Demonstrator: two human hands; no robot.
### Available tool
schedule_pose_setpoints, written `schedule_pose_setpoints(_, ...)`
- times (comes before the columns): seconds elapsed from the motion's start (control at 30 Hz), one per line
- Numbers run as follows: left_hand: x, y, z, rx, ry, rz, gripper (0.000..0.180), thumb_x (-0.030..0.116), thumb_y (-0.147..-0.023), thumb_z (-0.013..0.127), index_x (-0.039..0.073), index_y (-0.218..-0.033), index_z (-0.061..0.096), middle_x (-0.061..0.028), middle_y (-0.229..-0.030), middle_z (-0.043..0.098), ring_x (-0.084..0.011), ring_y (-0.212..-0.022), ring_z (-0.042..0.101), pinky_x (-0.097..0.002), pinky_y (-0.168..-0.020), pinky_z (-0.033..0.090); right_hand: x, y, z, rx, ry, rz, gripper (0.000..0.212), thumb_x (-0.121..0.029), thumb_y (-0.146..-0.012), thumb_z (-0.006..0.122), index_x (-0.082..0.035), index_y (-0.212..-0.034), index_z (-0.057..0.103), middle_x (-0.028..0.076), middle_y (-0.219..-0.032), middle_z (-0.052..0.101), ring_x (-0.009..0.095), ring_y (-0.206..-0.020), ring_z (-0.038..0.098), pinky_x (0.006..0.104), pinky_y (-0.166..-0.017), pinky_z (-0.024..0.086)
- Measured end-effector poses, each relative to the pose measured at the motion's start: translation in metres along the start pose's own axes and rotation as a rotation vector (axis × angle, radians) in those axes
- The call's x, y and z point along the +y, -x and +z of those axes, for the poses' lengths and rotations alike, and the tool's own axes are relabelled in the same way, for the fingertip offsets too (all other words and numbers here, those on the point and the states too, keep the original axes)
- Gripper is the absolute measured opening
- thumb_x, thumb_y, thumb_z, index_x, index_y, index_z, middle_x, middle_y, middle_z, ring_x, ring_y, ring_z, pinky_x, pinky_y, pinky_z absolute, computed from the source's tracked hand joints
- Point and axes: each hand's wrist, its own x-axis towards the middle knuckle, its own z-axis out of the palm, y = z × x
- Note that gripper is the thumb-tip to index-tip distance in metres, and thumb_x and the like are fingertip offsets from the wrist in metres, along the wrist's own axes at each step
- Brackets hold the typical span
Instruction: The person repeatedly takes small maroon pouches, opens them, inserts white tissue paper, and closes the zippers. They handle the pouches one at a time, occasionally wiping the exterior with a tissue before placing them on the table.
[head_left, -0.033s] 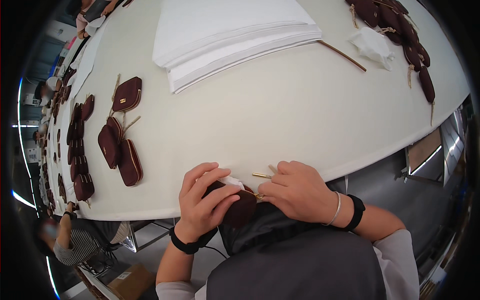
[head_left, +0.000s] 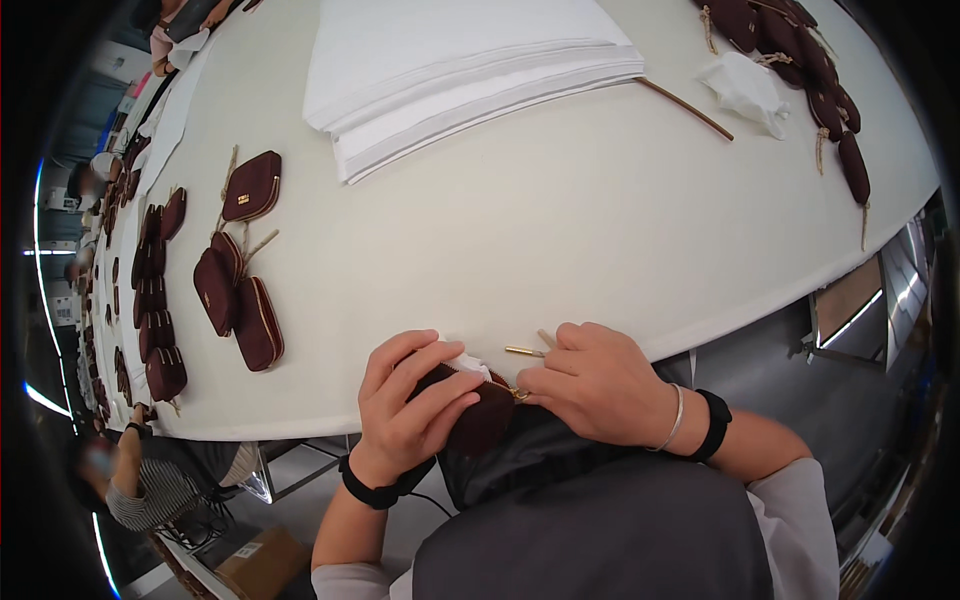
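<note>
A dark maroon zip pouch (head_left: 482, 424) is held at the table's near edge, above my lap. White tissue paper (head_left: 466, 366) shows in its partly open mouth. My left hand (head_left: 412, 398) is closed round the pouch's left side, fingers over the top by the tissue. At the zipper's right end, the fingers of my right hand (head_left: 600, 385) are bent and pinched on the gold zipper pull (head_left: 518, 394). A thin gold-coloured metal piece (head_left: 523, 350) and a beige cord end (head_left: 546, 338) stick out beyond the right fingers; their connection is hidden.
Several maroon pouches (head_left: 258, 325) with cords lie at left, others in rows (head_left: 160, 330) farther left. White sheets (head_left: 470, 100) are stacked ahead, beside a brown stick (head_left: 688, 110). Crumpled white paper (head_left: 745, 90) and more pouches (head_left: 800, 60) lie far right. A co-worker (head_left: 150, 480) sits at lower left.
</note>
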Motion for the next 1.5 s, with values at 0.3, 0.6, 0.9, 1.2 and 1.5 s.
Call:
schedule_pose_setpoints(0.3, -0.01, -0.009, -0.007, -0.185, 0.062, 0.08, 0.027, 0.015, -0.083, 0.074, 0.008, -0.109, 0.072, -0.0069, -0.107, 0.068, -0.0292, -0.102, 0.061, -0.0432, -0.091, 0.051, 0.0, -0.003, -0.003, 0.0, -0.005, 0.016, 0.017, -0.02, -0.079, 0.079, -0.015, -0.088, 0.066, -0.002, -0.07, 0.049, 0.019, -0.068, 0.047, 0.0323, -0.06, 0.042)
schedule_pose_setpoints(0.6, -0.012, -0.013, 0.003, -0.216, 0.117, -0.031, 0.017, 0.006, -0.076, 0.071, 0.007, -0.092, 0.066, -0.0066, -0.093, 0.061, -0.0276, -0.09, 0.059, -0.0398, -0.079, 0.048, 0.0, -0.007, -0.005, -0.06, -0.02, 0.061, 0.019, -0.02, -0.078, 0.079, -0.015, -0.091, 0.067, -0.001, -0.071, 0.051, 0.019, -0.067, 0.046, 0.0323, -0.059, 0.042)
schedule_pose_setpoints(0.9, -0.017, -0.012, 0.004, -0.226, 0.166, -0.036, 0.019, 0.004, -0.073, 0.069, 0.006, -0.091, 0.063, -0.0058, -0.086, 0.056, -0.026, -0.081, 0.055, -0.0377, -0.07, 0.044, 0.001, -0.023, -0.013, -0.133, 0.022, 0.046, 0.013, -0.02, -0.085, 0.073, -0.015, -0.094, 0.065, -0.003, -0.073, 0.051, 0.016, -0.072, 0.048, 0.0282, -0.06, 0.045)
schedule_pose_setpoints(1.2, -0.019, -0.005, 0.005, -0.135, 0.333, -0.097, 0.034, 0.007, -0.077, 0.072, 0.004, -0.109, 0.061, -0.0084, -0.093, 0.063, -0.0285, -0.088, 0.058, -0.0394, -0.076, 0.046, -0.001, -0.053, 0.003, -0.051, 0.055, 0.036, 0.019, -0.022, -0.082, 0.076, -0.017, -0.098, 0.068, -0.004, -0.072, 0.049, 0.016, -0.067, 0.049, 0.0278, -0.052, 0.042)
schedule_pose_setpoints(1.5, -0.009, 0.008, 0.016, -0.054, 0.276, -0.181, 0.038, 0.022, -0.081, 0.078, 0.004, -0.112, 0.067, -0.012, -0.106, 0.067, -0.0331, -0.102, 0.059, -0.0416, -0.087, 0.049, 0.0, -0.012, -0.018, -0.047, 0.042, 0.097, 0.025, -0.023, -0.079, 0.08, -0.016, -0.099, 0.067, -0.003, -0.076, 0.054, 0.014, -0.068, 0.051, 0.0284, -0.05, 0.042)
